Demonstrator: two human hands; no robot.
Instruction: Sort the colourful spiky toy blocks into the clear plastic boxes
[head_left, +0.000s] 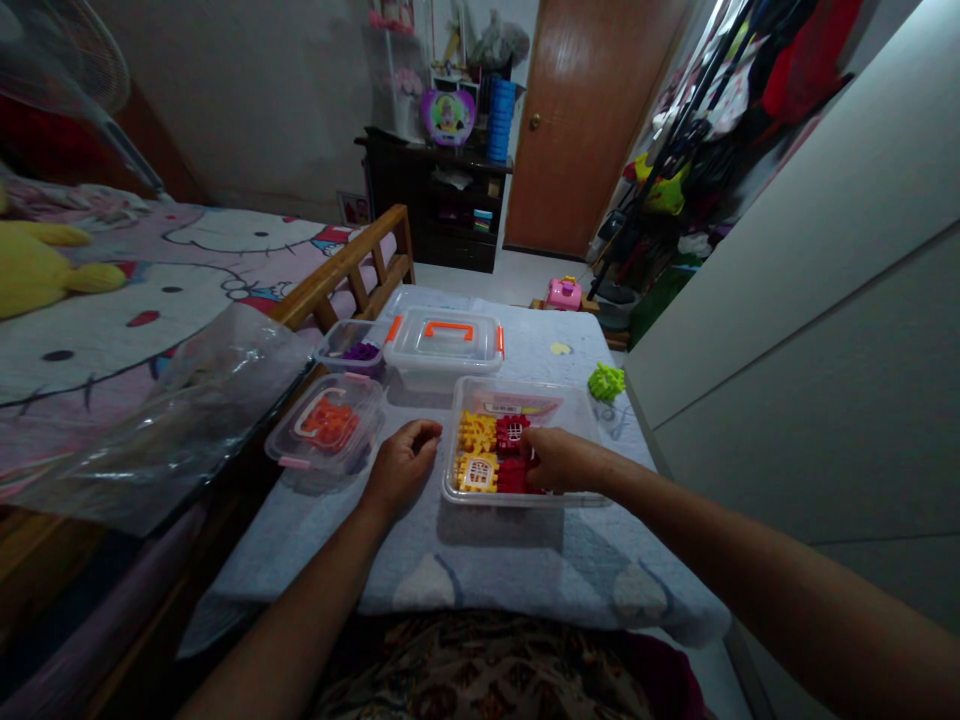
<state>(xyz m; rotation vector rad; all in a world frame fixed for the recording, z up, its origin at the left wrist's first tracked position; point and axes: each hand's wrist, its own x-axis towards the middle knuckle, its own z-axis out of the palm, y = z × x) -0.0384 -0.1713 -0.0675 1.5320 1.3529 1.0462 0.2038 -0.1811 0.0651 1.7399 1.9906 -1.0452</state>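
Note:
My right hand (561,460) reaches into a clear plastic box (576,400), its fingers closed on a red building block (513,474) and partly hiding it. Beside that hand in the box lies another red block with a lattice window (513,432). To their left are a yellow building block (477,430) and a yellow block with a white window (477,472). My left hand (403,462) rests on the cloth just left of the box, fingers curled, with nothing visible in them.
A lidded clear box with an orange handle (448,330) stands behind. Left of it are a tub of purple pieces (361,352) and a lidded tub of orange pieces (330,424). Green pieces (606,381) lie at right. A wooden bed rail (337,270) borders the table.

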